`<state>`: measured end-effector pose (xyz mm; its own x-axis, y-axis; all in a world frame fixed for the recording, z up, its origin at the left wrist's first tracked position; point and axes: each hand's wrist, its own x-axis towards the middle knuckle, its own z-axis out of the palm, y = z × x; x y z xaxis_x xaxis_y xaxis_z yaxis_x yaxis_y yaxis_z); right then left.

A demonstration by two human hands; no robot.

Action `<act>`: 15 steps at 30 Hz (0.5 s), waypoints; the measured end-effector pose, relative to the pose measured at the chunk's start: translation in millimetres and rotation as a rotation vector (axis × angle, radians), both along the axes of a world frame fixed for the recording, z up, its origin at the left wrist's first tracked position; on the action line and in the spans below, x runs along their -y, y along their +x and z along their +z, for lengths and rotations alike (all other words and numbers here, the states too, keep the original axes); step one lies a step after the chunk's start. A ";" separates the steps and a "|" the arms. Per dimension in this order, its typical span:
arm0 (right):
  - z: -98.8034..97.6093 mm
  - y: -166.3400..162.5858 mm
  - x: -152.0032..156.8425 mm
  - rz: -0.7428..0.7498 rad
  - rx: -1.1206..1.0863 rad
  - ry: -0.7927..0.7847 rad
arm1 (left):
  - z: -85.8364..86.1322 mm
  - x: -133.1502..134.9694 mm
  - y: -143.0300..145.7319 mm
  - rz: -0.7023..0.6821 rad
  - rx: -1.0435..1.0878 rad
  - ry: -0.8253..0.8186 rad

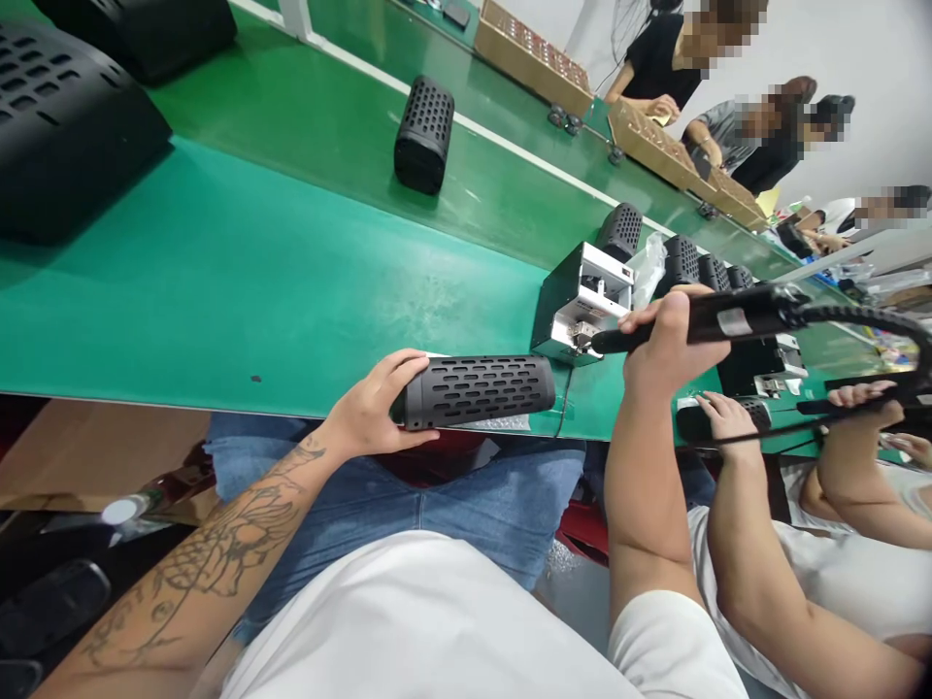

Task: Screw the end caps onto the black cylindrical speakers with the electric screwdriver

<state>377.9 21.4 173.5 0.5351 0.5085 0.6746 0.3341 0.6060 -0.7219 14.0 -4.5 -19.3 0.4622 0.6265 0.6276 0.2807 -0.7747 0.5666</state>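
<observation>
At a green workbench (291, 291), the left hand (375, 406), spread wide, clasps a slotted black housing (484, 386); the right hand (671, 335) encloses a corded electric screwdriver (747, 316).

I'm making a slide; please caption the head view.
Left hand gripping perforated black casing; right hand holding corded tool near a machine.

Left fingers (399, 366) round black perforated casing (484, 388) — right fingers (642, 316) gripping corded tool (749, 316) (tip at small machine (557, 306)).
</observation>
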 end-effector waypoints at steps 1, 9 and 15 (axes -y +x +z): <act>-4.5 13.5 -11.8 -0.063 0.010 -0.009 | 0.0 0.0 -0.1 0.004 -0.001 -0.005; -41.7 44.3 -33.2 -0.106 0.042 -0.068 | 1.4 -1.3 -1.1 0.002 -0.018 -0.014; -9.5 9.3 6.9 -0.009 -0.052 -0.074 | 0.9 -1.4 0.7 -0.007 0.000 -0.023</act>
